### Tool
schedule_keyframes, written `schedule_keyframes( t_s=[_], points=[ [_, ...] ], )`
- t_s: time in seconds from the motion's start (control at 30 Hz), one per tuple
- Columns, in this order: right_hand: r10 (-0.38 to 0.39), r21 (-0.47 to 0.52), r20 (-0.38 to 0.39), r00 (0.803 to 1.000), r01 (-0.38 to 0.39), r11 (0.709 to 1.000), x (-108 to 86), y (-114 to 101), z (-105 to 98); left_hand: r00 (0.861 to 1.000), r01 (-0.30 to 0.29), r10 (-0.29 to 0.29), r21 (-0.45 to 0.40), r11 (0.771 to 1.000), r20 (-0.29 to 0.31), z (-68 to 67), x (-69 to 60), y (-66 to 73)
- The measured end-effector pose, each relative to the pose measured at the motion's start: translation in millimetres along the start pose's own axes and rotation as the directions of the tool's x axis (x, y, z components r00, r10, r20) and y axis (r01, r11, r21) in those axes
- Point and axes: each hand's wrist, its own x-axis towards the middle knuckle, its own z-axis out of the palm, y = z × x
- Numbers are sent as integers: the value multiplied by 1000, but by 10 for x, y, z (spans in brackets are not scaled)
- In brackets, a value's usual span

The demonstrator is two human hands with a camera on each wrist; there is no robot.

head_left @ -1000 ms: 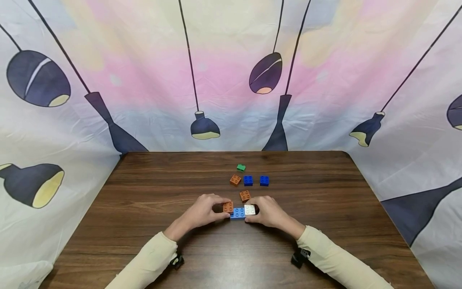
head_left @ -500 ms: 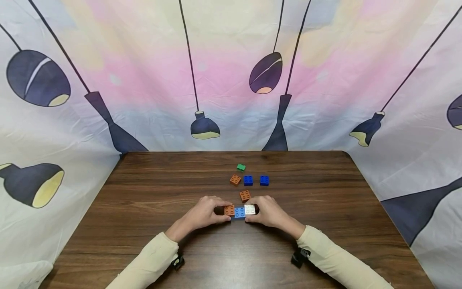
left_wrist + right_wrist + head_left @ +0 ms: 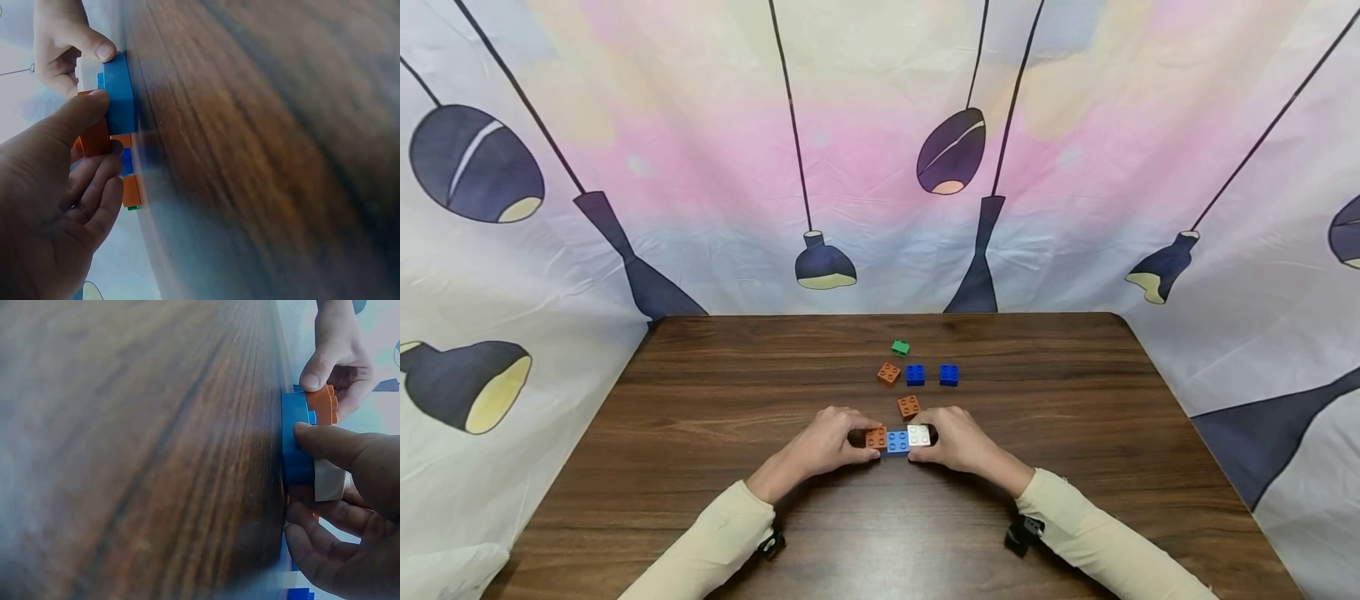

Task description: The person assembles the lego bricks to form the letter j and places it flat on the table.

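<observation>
Worktop (image 3: 722, 383), well off far edge: your left hand (image 3: 829, 439) pinches orange brick (image 3: 876, 437), right hand (image 3: 955, 440) blue brick (image 3: 897, 442); brace right, press left squarely

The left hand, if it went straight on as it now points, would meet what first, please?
Beyond the orange brick it pinches, the left hand would likely meet the light-blue brick first, then the white brick, though height and gap are hard to judge.
</observation>
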Motion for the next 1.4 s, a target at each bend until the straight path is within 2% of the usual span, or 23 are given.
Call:
schedule_keyframes(
  t_s=[0.3,0.47,0.57,0.7,0.83,1.03,1.23,1.4],
  points=[
    [-2,6,-1,1000,2,1000,5,-1,0,1000,22,-22,-15,1000,12,15,-9,21],
    [-1,11,2,1000,1,1000,-4,4,12,996,67,-66,-17,998,54,58,-1,39],
    [-13,12,8,1000,13,1000,-22,17,3,995,83,-81,-31,996,60,88,19,68],
    [-14,38,16,1000,13,999,-63,55,-88,996,70,-68,-34,997,51,130,69,104],
    [8,90,-20,1000,-6,996,-81,112,-249,997,67,-65,-38,997,50,162,123,149],
    [16,91,-72,997,-9,996,4,187,-398,994,87,-84,-37,996,71,199,198,214],
    [33,65,-66,997,-28,998,153,278,-364,990,99,-95,-42,994,100,220,258,254],
    [44,72,-38,998,-41,997,235,297,-323,992,84,-77,-61,995,102,229,286,261]
  ],
)
